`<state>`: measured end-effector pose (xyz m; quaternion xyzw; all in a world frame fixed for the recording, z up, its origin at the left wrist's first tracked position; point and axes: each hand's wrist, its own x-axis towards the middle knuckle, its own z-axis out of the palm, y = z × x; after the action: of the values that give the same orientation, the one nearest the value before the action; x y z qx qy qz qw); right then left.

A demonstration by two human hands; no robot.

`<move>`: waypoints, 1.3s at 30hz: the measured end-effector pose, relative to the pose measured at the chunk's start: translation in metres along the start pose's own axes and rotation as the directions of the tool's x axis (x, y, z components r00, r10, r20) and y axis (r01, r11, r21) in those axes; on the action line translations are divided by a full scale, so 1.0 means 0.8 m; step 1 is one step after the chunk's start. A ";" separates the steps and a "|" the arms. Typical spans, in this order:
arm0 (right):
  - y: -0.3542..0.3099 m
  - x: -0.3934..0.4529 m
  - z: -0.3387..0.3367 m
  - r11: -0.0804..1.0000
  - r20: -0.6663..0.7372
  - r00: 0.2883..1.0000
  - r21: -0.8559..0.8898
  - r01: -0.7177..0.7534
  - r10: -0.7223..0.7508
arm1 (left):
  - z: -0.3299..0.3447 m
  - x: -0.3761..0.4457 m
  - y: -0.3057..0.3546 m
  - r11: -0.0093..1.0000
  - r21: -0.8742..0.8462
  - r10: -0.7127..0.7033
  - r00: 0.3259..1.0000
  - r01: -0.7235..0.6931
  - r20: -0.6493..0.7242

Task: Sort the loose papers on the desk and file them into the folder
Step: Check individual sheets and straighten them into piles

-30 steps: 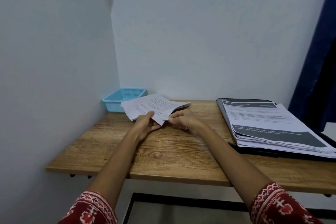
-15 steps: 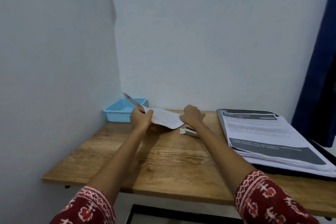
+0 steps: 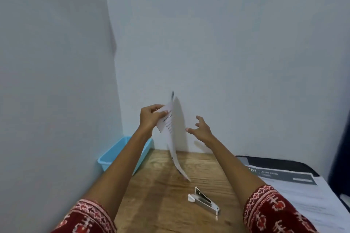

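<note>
My left hand (image 3: 150,118) pinches a few printed white sheets (image 3: 175,132) by their top corner and holds them up in front of the wall. The sheets hang almost edge-on, and their lower end curls down close to the wooden desk (image 3: 157,195). My right hand (image 3: 201,128) hovers just right of the sheets with its fingers spread, touching nothing. At the right edge lies the open black folder (image 3: 284,163) with a stack of printed papers (image 3: 303,193) on it.
A white and metal stapler (image 3: 204,202) lies on the desk below my hands. A light blue plastic basket (image 3: 111,157) stands in the back left corner against the walls. A dark blue curtain (image 3: 341,147) hangs at the far right.
My left hand has lifted the sheets from near the desk up in front of the wall. My right hand has let go of them and risen beside them. The stapler is now uncovered.
</note>
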<state>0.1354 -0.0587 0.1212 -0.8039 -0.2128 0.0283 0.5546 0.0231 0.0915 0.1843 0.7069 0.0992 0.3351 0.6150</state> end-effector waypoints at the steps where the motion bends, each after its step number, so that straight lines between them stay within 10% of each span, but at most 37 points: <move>1: -0.013 0.005 -0.007 0.999 0.011 1.000 0.050 -0.020 0.019 | -0.002 0.002 0.013 1.000 -0.011 -0.023 0.998 0.024 0.052; 5: -0.055 0.003 -0.027 0.984 0.073 0.997 0.172 -0.045 0.033 | -0.011 0.000 0.067 0.993 -0.047 -0.093 0.977 0.104 0.189; 11: -0.131 -0.025 -0.051 0.924 0.207 0.978 0.364 -0.116 0.041 | -0.059 0.012 0.155 0.936 -0.293 -0.195 0.980 0.197 0.036; 15: -0.117 -0.061 -0.012 0.934 0.120 0.977 0.294 -0.205 0.177 | -0.114 -0.022 0.086 0.944 0.062 -0.299 0.921 0.324 -0.249; 20: -0.045 -0.150 0.060 0.895 0.225 0.887 0.104 -0.434 0.404 | -0.152 -0.163 -0.069 0.693 0.267 -0.669 0.735 0.669 -0.107; 24: -0.006 -0.182 0.071 0.925 -0.016 0.962 -0.270 -0.267 0.273 | -0.157 -0.214 -0.114 0.590 0.506 -0.602 0.761 0.629 -0.242; 28: 0.026 -0.185 0.059 0.636 0.045 0.935 -0.744 -0.204 0.352 | -0.162 -0.213 -0.129 0.535 0.587 -0.564 0.774 0.608 -0.289; 39: 0.049 -0.143 0.058 0.844 0.028 0.967 -0.495 -0.206 0.252 | -0.171 -0.169 -0.158 0.507 0.654 -0.552 0.795 0.561 -0.253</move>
<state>0.0305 -0.0723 0.0462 -0.9352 -0.1406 0.0765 0.3159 -0.1261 0.1553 0.0208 0.8131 0.4430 0.0601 0.3728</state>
